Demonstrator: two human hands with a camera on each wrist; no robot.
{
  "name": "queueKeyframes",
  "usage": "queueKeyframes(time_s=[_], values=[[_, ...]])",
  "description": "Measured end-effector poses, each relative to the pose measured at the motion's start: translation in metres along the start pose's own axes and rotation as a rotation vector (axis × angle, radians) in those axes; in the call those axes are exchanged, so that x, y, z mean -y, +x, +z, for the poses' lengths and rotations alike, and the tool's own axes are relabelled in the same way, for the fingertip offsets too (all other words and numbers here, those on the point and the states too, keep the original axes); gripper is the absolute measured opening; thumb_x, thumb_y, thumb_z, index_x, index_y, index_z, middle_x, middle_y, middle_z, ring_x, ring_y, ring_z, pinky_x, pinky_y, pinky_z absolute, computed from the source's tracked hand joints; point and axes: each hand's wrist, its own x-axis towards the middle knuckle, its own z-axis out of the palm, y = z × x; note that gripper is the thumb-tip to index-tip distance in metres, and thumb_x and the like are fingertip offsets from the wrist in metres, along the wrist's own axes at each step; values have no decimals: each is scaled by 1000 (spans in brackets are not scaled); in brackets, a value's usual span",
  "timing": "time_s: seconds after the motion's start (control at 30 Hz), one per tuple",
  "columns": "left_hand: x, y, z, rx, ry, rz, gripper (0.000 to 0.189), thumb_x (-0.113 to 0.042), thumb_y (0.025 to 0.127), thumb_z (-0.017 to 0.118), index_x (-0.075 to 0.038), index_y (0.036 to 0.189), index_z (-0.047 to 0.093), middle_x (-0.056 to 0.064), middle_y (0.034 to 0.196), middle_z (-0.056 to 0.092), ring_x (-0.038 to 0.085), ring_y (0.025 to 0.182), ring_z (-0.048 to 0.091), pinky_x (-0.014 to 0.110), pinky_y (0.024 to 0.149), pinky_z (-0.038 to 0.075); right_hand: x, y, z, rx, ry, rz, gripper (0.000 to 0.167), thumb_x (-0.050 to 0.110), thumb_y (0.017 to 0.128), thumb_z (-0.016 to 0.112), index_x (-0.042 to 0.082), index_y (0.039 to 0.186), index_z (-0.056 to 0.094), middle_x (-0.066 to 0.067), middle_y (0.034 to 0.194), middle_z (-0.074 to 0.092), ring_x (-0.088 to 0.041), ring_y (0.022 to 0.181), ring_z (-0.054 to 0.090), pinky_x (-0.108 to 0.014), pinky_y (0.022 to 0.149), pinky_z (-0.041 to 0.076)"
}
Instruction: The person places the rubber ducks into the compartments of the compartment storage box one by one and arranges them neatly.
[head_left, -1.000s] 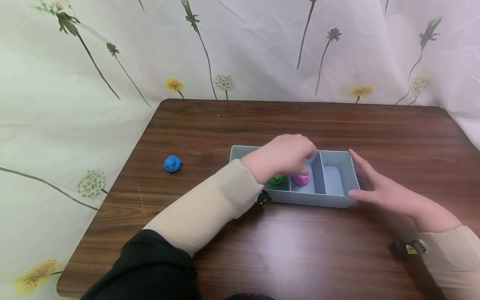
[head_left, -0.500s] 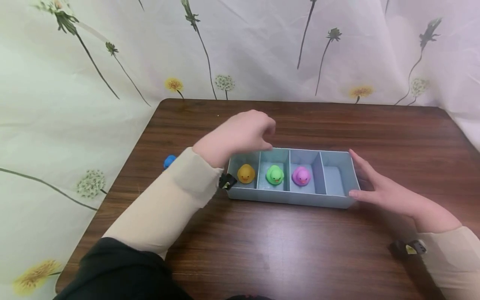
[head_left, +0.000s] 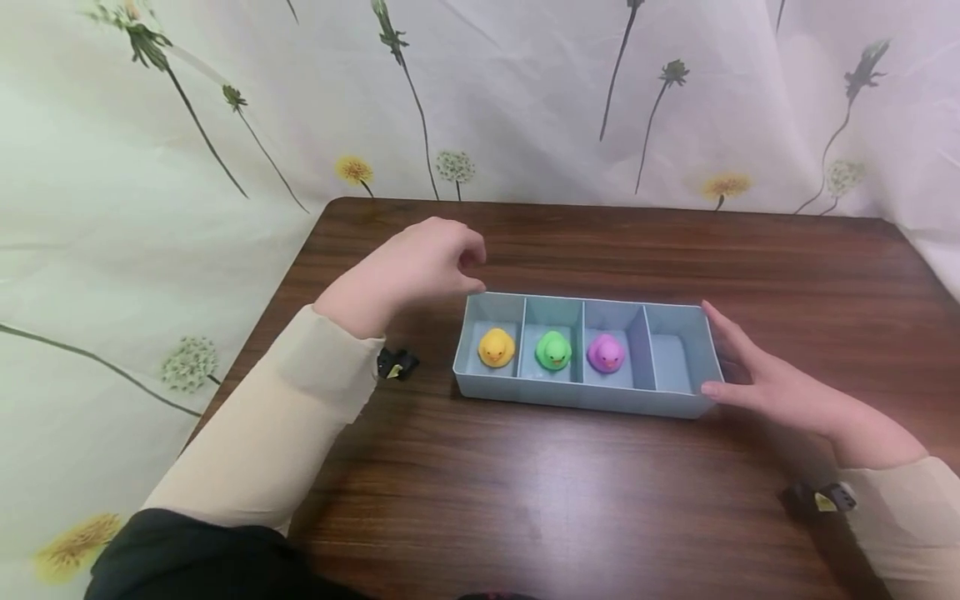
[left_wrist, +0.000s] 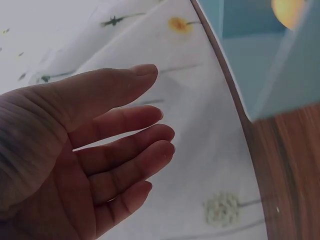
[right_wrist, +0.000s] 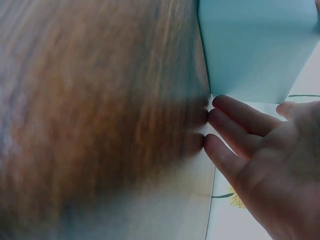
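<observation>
My left hand [head_left: 420,262] hovers over the table just beyond the left end of a light blue divided box [head_left: 577,395]; its fingers are loosely bent and nothing is between them, as the bare palm in the left wrist view confirms. My right hand [head_left: 765,375] holds the box's right end, thumb at the near corner and index finger at the far corner. Other right fingertips [right_wrist: 210,142] reach down at the table beside the end wall. From the left, the compartments contain a yellow toy duck [head_left: 497,347], a green one and a purple one; the rightmost compartment is bare.
The brown wooden table [head_left: 570,492] carries the box. A white cloth [head_left: 525,100] printed with dandelions hangs behind and at the left. A small black camera [head_left: 396,364] sits at the left wrist. The blue object seen earlier is hidden behind the left arm.
My left hand has come out of the box's third compartment and moved left past the box, uncovering the yellow, green and purple ducks. My right hand stays at the box's right end.
</observation>
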Motion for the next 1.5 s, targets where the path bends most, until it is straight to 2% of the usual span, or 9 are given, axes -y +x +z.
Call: queueKeyframes(time_s=[0.4,0.57,0.7,0.97,1.2,1.5], values=[[63,-58,-11,-121,-57,-169,26,-21,86,76,-4,104,69,9,99,68,24,91,63,43,83,47,-2,-1,0,5,4,2,100,16,93,69,40,157,-4,-27,156,17,-50,137,25,-5,89,28],[87,-83,-8,-124,-103,-233,28,-16,86,75,2,106,67,16,101,67,30,93,62,48,84,47,0,0,0,0,-7,-7,100,16,93,69,40,157,-4,-27,157,17,-51,137,26,-5,89,28],[101,-97,-1,-110,-109,-252,29,-14,86,75,5,106,66,18,100,67,34,94,62,49,84,47,0,0,0,1,-8,-5,100,16,93,69,40,157,-4,-27,157,17,-51,137,25,-5,89,28],[112,-107,12,-68,-69,-266,31,-16,86,76,6,106,67,18,98,68,33,92,62,49,82,47,-2,0,1,-5,6,-29,99,13,93,68,39,157,-3,-29,156,18,-52,136,26,-5,91,28],[119,-107,26,-19,-49,-280,32,-16,86,76,5,107,67,16,98,68,32,92,62,50,82,47,-3,0,1,-7,1,-25,99,13,93,68,39,157,-3,-28,156,17,-52,137,25,-4,90,28],[125,-106,40,-10,-59,-323,32,-19,85,77,2,107,66,16,100,67,33,94,61,51,80,47,-3,1,2,-5,12,-13,99,14,94,68,40,157,-3,-29,154,20,-52,136,27,-5,89,29]])
